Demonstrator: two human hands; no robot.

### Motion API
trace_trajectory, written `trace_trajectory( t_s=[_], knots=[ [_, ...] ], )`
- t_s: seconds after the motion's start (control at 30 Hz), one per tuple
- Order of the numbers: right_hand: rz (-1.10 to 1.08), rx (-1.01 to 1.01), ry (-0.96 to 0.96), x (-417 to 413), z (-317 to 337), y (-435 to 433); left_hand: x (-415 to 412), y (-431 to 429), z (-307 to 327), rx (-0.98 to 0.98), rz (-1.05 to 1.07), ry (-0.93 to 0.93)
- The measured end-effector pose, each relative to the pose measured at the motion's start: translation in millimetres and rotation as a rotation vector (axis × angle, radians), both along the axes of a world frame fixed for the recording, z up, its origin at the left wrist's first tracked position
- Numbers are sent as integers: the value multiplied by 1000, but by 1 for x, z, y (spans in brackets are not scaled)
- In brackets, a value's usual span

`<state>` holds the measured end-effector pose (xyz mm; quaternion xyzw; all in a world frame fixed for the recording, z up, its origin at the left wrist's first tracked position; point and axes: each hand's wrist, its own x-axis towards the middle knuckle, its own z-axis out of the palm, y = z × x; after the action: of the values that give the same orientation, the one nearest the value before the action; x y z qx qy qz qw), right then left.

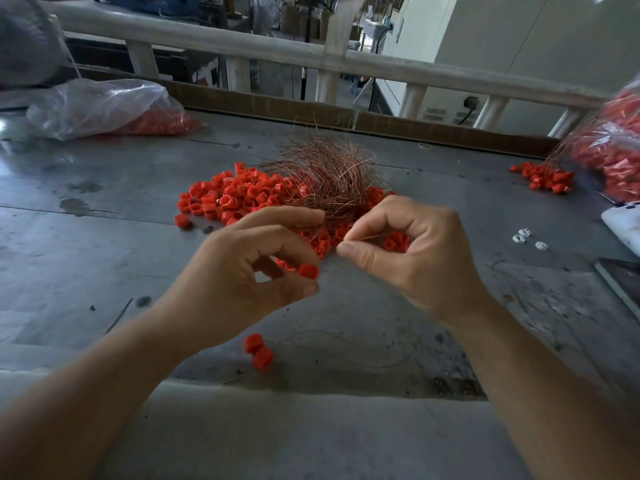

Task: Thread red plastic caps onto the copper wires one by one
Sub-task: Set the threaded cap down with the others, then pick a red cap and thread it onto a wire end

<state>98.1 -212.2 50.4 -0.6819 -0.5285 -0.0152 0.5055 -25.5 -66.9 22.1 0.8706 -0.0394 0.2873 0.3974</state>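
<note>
A: What is carried by the grey tabletop (104,258)?

B: A clear plastic bag (100,105) of red caps is seen at the far left, and a second bag (616,150) at the right edge. A bundle of copper wires (325,171) is laid at the middle. Its strands are gathered near the hands and fanned out away from the person. A pile of red caps (225,199) is spread to the bundle's left and under it.

A: How are the hands held?

B: Both are raised just above the near edge of the pile. The left hand (242,268) is curled, and one red cap (308,271) is pinched between its thumb and a bent finger. The right hand (415,251) is curled too, and a single copper wire (367,238) is pinched between its thumb and forefinger.

A: Which way is that wire pointed?

B: Its length is laid roughly left to right, with the pinched end turned left towards the cap. The two are kept slightly apart. Which way the cap's opening is faced cannot be told.

A: Anything smaller?

B: Two loose caps (258,351) are found touching each other, nearer the person.
</note>
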Motion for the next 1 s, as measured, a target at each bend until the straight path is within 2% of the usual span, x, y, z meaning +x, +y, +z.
trace_trajectory(
  t_s=[0.13,0.37,0.43,0.57,0.67,0.83,1.0],
  knots=[
    [107,-8,68,-7,-5,4,1,-5,-4,8,-107,45],
    [198,-10,170,-4,-11,8,5,-7,-6,-30,-114,68],
    [215,47,222,-2,-9,8,4,-7,-6,-154,-109,75],
    [172,314,265,6,4,0,4,-3,-1,-580,-142,21],
    [108,376,181,11,12,-6,4,0,2,-711,-199,-12],
    [10,228,-71,6,8,-4,5,-3,2,-756,-169,-8],
    [2,125,-113,-3,2,1,3,-3,4,-751,-169,-5]
  ],
)
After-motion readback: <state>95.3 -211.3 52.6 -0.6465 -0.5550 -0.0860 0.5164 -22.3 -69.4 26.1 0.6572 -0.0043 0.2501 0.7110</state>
